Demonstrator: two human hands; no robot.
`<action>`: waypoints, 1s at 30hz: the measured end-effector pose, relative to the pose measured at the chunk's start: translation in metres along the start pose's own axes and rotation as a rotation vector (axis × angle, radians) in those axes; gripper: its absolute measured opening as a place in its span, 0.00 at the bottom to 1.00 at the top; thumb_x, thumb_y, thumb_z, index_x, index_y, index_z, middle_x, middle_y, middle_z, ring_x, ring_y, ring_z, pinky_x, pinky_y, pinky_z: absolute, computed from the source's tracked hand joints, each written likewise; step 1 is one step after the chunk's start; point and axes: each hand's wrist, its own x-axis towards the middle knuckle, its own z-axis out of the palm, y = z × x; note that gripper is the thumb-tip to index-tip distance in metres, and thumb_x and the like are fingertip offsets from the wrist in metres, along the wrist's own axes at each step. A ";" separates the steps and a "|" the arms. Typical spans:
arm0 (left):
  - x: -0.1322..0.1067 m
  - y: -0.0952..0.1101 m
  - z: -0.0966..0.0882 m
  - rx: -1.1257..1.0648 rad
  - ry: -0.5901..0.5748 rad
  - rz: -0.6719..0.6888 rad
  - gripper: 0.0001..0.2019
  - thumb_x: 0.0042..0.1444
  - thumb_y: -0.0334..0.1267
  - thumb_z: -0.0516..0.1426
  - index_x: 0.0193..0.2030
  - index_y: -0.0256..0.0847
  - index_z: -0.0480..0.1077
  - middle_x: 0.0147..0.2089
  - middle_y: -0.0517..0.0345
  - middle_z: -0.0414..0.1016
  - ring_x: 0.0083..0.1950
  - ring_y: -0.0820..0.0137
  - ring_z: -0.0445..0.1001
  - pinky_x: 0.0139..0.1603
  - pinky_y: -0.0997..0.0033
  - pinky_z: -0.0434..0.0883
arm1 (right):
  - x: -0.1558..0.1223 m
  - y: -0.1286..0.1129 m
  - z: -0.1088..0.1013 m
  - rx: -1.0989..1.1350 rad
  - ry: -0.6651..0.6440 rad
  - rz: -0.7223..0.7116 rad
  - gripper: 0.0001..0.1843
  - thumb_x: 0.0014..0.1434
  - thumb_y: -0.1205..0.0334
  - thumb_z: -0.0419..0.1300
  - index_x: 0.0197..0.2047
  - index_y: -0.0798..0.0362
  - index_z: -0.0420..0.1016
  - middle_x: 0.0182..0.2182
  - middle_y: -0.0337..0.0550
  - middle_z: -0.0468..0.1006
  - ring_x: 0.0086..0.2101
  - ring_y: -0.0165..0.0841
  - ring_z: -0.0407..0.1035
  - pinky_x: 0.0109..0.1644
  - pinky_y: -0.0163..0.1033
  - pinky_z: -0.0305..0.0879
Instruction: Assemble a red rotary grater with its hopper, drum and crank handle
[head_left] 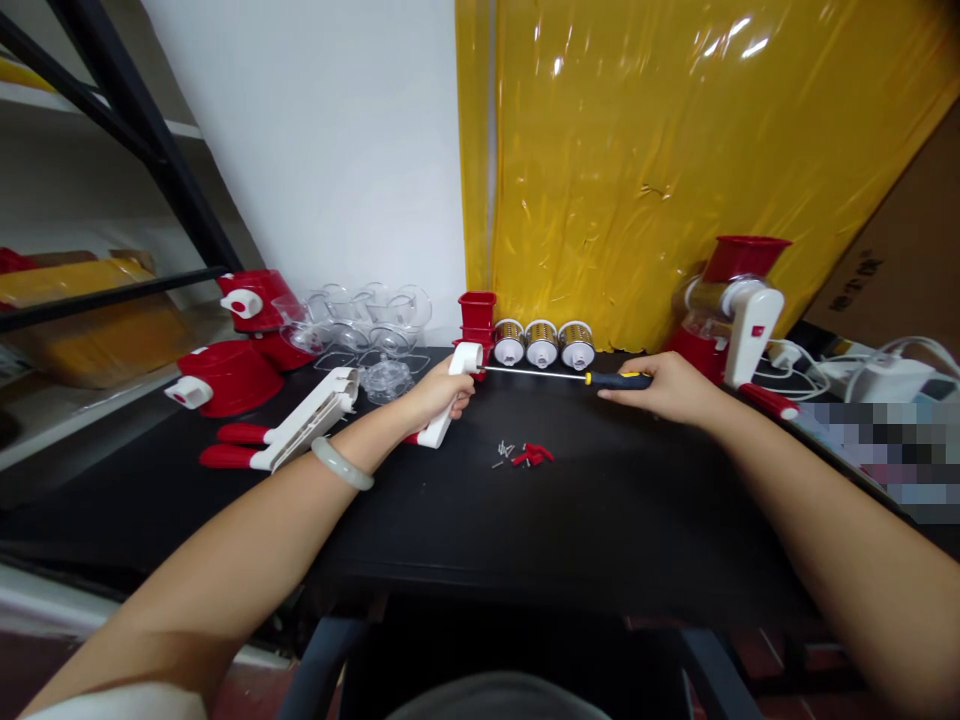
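Note:
My left hand (441,392) is closed around a white crank handle (436,430) with a red grip, holding it above the black table. In my right hand (667,385) is a screwdriver (619,381) with a dark blue and yellow handle, its long shaft lying level and pointing left. The tip meets the round end of the crank handle; whether it sits in a screw I cannot tell. Below on the table lie several small screws (504,450) and small red plastic pieces (533,455). More white crank handles with red grips (304,420) lie left of my left forearm.
Three metal grater drums (541,344) and stacked red hoppers (478,312) line the back of the black table (600,530). Red grater bodies (225,378) and clear plastic parts (367,320) stand at left. At right are an assembled rotary grater (739,300) and white cables (885,365).

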 end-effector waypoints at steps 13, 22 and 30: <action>-0.001 0.002 -0.001 0.097 -0.047 0.088 0.16 0.41 0.26 0.53 0.37 0.43 0.57 0.18 0.72 0.55 0.15 0.79 0.54 0.17 0.78 0.51 | 0.005 0.005 -0.007 0.070 -0.249 0.129 0.26 0.47 0.35 0.64 0.26 0.52 0.76 0.15 0.35 0.68 0.17 0.26 0.60 0.22 0.34 0.52; -0.002 0.003 -0.004 0.172 -0.065 0.155 0.16 0.44 0.27 0.54 0.40 0.43 0.57 0.18 0.72 0.56 0.15 0.78 0.56 0.16 0.78 0.54 | 0.001 0.004 -0.006 0.299 -0.401 0.143 0.23 0.51 0.40 0.64 0.23 0.54 0.75 0.10 0.33 0.62 0.14 0.23 0.54 0.21 0.32 0.51; -0.005 0.003 -0.002 0.191 -0.039 0.257 0.19 0.44 0.26 0.55 0.45 0.42 0.60 0.22 0.71 0.60 0.15 0.79 0.59 0.17 0.78 0.54 | -0.002 0.011 -0.006 0.438 -0.531 0.226 0.24 0.53 0.40 0.62 0.24 0.55 0.72 0.08 0.30 0.58 0.10 0.22 0.48 0.14 0.31 0.44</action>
